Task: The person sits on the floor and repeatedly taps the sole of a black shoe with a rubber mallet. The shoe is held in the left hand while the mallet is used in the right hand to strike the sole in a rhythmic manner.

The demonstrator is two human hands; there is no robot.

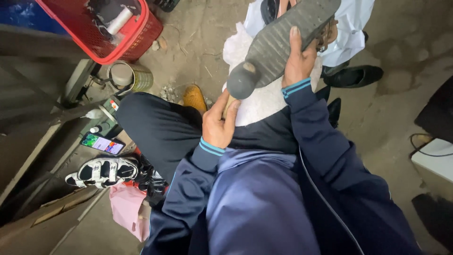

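Two bare hands work over the person's lap. The left hand [218, 123] has its fingers [232, 115] wrapped tight around the wooden handle of a hammer [241, 81], whose dark round head lies against the heel end of a sandal [288, 35]. The right hand [298, 59] clamps that sandal from the side, sole up, fingers pressed on the ribbed grey sole. A white cloth [264, 101] lies beneath, across the knees. To the left on the dirt floor [198, 38] sit a red plastic basket [141, 35], a metal tin [128, 75], a lit phone [103, 143], a black-and-white strapped sandal [101, 171] and a pink bag [127, 208]. Black shoes [356, 75] lie farther right, near a white sheet [349, 28].
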